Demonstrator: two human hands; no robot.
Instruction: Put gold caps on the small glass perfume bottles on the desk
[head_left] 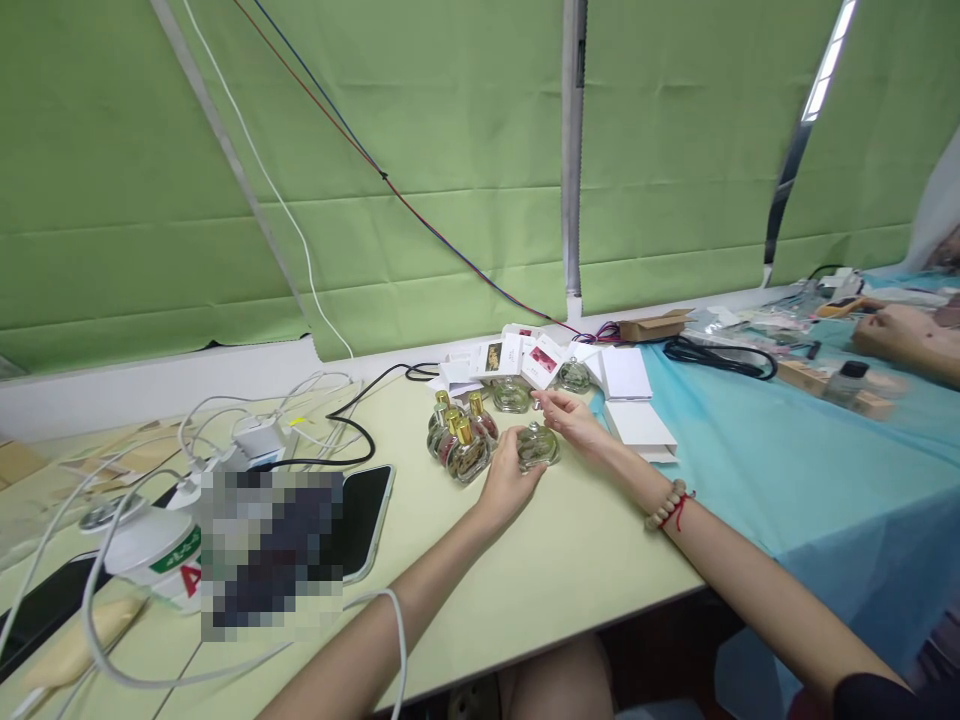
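My left hand [510, 475] is wrapped round the side of a round, flat glass bottle [538, 448] that holds greenish contents. Just above the bottle's neck, my right hand [568, 415] pinches something small and clear that I cannot make out; its fingertips are apart from the neck. To the left of my left hand stands a cluster of small glass bottles with gold caps [465, 432]. Behind my hands are two more green-tinted glass bottles, one near the middle [511, 397] and one farther right [575, 376].
White boxes [628, 375] and printed cards [541, 360] lie behind. At left are a phone [367, 520], a white bottle [154, 545], white cables and a charger [259, 440]. A black cable [720, 355] lies on blue sheeting [750, 450]; another person's hand [904, 335] works at far right.
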